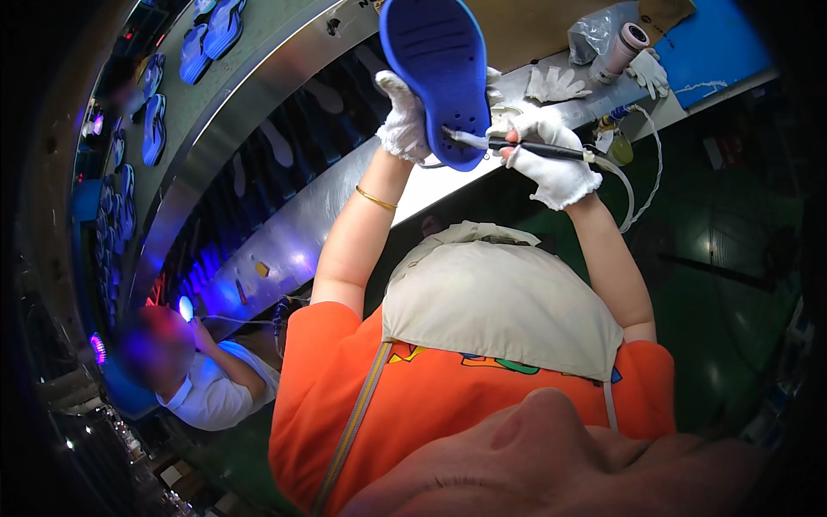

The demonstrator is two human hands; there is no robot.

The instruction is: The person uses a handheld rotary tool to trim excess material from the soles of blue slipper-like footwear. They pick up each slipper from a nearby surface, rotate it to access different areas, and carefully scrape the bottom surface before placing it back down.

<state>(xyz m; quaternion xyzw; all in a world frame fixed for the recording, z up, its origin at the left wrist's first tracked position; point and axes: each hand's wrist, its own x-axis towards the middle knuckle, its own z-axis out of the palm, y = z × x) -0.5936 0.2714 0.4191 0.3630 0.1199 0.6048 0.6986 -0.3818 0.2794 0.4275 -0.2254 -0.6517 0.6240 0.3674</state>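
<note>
The gloved left hand (403, 121) grips a blue shoe sole (438, 73) by its edge, raised above the metal bench (345, 215). The gloved right hand (551, 164) is closed around a black pen-like tool (534, 150), its tip apparently touching the sole's heel. Spare white gloves (556, 84) lie beyond.
</note>
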